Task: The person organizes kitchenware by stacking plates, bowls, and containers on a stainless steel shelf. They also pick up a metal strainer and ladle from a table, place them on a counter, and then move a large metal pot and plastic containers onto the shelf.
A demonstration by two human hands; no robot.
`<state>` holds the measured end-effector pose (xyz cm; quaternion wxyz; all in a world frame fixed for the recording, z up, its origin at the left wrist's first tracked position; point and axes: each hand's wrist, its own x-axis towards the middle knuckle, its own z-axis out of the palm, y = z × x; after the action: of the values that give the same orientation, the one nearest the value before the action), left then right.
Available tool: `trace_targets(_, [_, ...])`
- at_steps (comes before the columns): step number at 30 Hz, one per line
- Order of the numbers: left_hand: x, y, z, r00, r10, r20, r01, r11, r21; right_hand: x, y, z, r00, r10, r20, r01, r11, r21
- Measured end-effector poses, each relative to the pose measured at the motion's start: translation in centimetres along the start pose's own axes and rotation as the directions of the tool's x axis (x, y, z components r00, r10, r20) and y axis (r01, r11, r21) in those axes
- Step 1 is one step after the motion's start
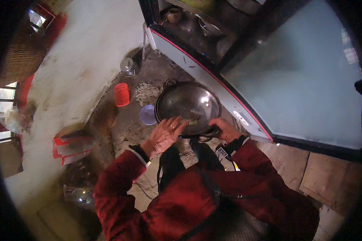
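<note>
A wide, round metal pan [187, 105] with a shiny inner surface lies before me, a little green matter near its lower part. My right hand [227, 130] grips the pan's rim at the lower right, by a dark loop handle. Over the near left rim is my left hand [166, 134], palm down with its fingers apart; whether it touches the metal I cannot tell. A purple plastic bowl [147, 115] stands just left of the pan.
Left of the pan are a red plastic container [122, 94], a pale crumbly heap [147, 92] and a lidded metal can [127, 67]. A glass-fronted cabinet [244, 105] with a red-edged base borders the right. A whitish wall [75, 63] runs along the left.
</note>
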<state>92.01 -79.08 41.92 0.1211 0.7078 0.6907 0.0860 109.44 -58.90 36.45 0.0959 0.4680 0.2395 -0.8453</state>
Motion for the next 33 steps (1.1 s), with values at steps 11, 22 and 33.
trace_targets(11, [-0.4,-11.8,6.8,0.992,0.1,-0.082,-0.121,0.941,-0.316,10.1,-3.6,5.9,0.977,0.019,0.21,0.045,0.955,-0.294])
trace_targets(22, [-0.4,-18.8,12.5,0.991,-0.112,-0.067,0.016,0.618,-0.786,17.5,-6.9,9.0,0.917,0.398,-0.014,-0.381,0.866,-0.325])
trace_targets(33, [-4.5,-22.6,15.6,0.868,-0.423,0.258,-0.087,-0.643,-0.761,13.1,-22.9,7.9,0.622,-0.733,0.276,-0.642,-0.679,-0.357])
